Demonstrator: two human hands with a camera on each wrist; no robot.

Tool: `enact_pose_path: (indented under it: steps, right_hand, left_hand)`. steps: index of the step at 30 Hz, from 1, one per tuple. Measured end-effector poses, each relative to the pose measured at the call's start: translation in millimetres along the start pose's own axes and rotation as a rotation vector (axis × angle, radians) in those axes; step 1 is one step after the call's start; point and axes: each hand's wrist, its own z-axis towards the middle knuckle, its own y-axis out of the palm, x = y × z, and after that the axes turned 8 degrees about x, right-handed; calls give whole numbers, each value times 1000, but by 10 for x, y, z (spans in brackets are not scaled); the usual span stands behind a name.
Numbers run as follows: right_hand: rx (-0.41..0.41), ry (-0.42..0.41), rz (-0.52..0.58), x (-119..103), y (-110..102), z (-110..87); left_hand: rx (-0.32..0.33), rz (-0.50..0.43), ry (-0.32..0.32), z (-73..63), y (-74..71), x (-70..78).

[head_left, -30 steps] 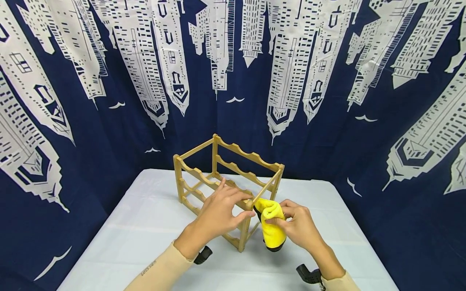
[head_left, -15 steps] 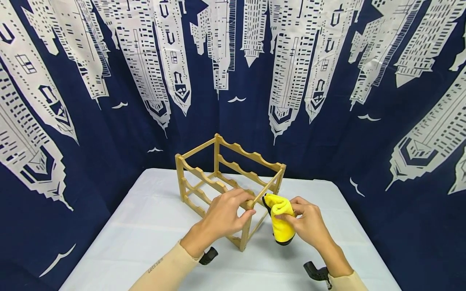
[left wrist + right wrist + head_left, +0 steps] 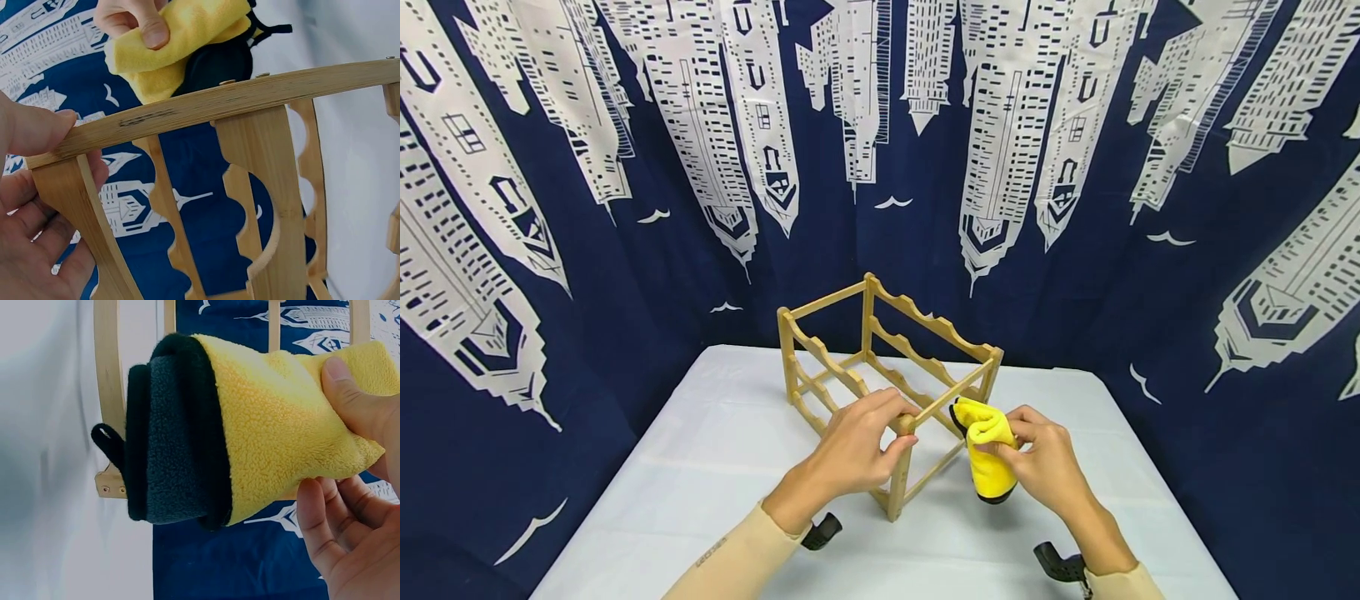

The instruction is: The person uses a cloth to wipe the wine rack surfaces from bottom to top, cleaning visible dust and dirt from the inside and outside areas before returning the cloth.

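A light wooden wine rack (image 3: 898,483) with scalloped rails stands on the white table. My left hand (image 3: 861,437) grips its near top corner, thumb on the outer side of the frame in the left wrist view and fingers curled below. To the right of the rack my right hand (image 3: 1048,458) pinches a folded microfiber cloth (image 3: 991,458) between thumb and fingers. The cloth (image 3: 269,425) is fuzzy yellow outside and dark grey inside, with black edging and a small black loop (image 3: 109,444). It hangs close beside the rack's right end.
The white tablecloth (image 3: 700,467) covers the table. Behind it hangs a navy curtain (image 3: 820,242) printed with white upside-down skyscrapers and birds. Black wrist mounts (image 3: 1060,562) stick out near both sleeves.
My left fingers have curled round the rack's corner. The rack has turned slightly, its far end swinging right. My right hand has drawn the cloth rightward, away from the corner post.
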Motion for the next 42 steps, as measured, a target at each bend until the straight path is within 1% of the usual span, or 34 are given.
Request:
enact_pose_path:
  steps: [5, 9, 13, 19, 25, 27, 30, 33, 37, 39, 42]
  right_hand:
    - [10, -44, 36, 2, 37, -34]
    - [20, -106, 67, -13, 73, -54]
    - [24, -149, 70, -50, 117, -75]
    - [-20, -223, 42, -142, 205, -140]
    - [-46, -306, -3, -252, 353, -177]
    - [-73, -326, -13, -295, 417, -180]
    - [-135, -344, -20, -371, 511, -178]
    - [-189, -376, -78, -442, 587, -161]
    - [-215, -464, -264, -497, 684, -128]
    - [-227, -500, -339, -515, 732, -121]
    - [-250, -517, -383, -540, 799, -119]
  left_hand:
    - [0, -29, -2, -73, -58, -44]
    - [-6, -27, 8, -111, -105, -76]
    - [-11, -18, 25, -126, -154, -110]
    - [-32, -30, 39, -129, -217, -189]
    - [-37, -41, 22, -124, -267, -280]
    - [-43, -50, 25, -115, -282, -307]
    - [-51, -54, 31, -111, -307, -340]
    - [-56, -40, 10, -115, -341, -357]
    - [-62, -24, -25, -116, -371, -356]
    - [-59, -27, -31, -115, -372, -354]
    - [-39, -31, -32, -115, -368, -357]
